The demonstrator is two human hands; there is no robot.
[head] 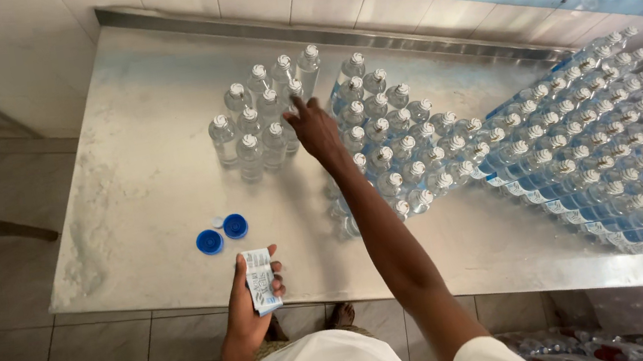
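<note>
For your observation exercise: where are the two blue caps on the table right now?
In the head view, the two blue caps lie side by side on the metal table near its front edge, left of the bottles, just beyond the left hand.

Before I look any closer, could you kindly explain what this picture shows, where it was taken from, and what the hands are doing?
There is no machine here: a person works with two bare hands, and the single picture comes from a camera worn on their head, looking down. Below is a steel table against a tiled wall. On it stand many clear capped bottles: a small group on the left and a large crowd stretching right. Two blue caps lie near the front edge. The right hand reaches out and touches a bottle at the edge of the small group. The left hand holds a small stack of labels in its fingers.
</note>
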